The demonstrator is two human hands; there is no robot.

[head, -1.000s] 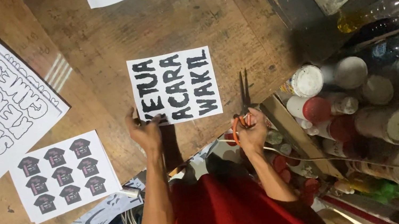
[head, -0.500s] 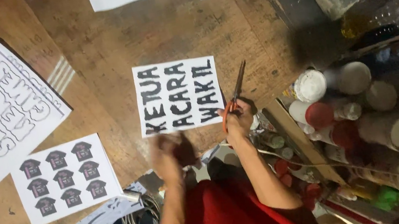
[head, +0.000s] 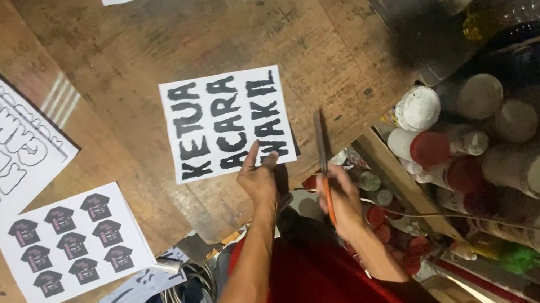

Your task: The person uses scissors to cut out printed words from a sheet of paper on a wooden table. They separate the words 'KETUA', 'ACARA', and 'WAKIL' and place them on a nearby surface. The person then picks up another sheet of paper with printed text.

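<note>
Head view showed the right hand closed around the orange handles of a pair of scissors, blades together and pointing away, just beside the right edge of the lettered sheet. The left hand was open, fingertips touching that sheet's near edge. The sheet lay flat near the wooden table's near edge, bare wood around it. A shirt-picture sheet lay well to the left; paint cans crowded the right.

dim, warm light | right side shadowed — bottles soft | papers bright, sharp
</note>
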